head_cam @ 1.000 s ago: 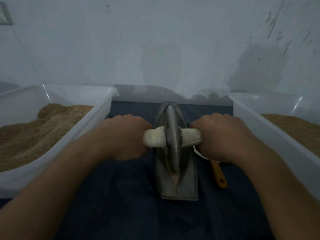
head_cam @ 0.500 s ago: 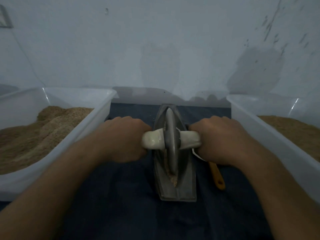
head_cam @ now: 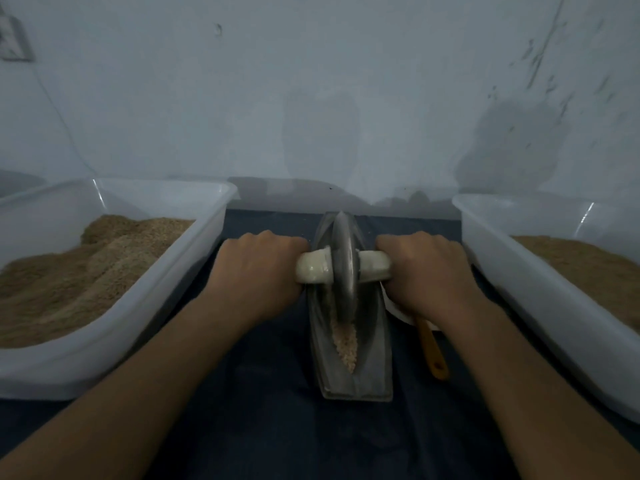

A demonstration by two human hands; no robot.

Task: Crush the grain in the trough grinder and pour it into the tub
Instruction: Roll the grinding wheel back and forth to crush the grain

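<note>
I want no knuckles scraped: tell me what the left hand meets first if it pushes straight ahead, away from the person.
The left hand, gripping the roller handle, has only bare dark cloth ahead, then probably the grey wall. The left tub looks just clear to its side, though depth is unclear.

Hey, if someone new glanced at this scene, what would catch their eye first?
Dead centre, both hands, left and right, grip the pale axle of a metal wheel standing in a trough, with grain piled at its near end. White tubs of brown grain flank it, left and right.
</note>
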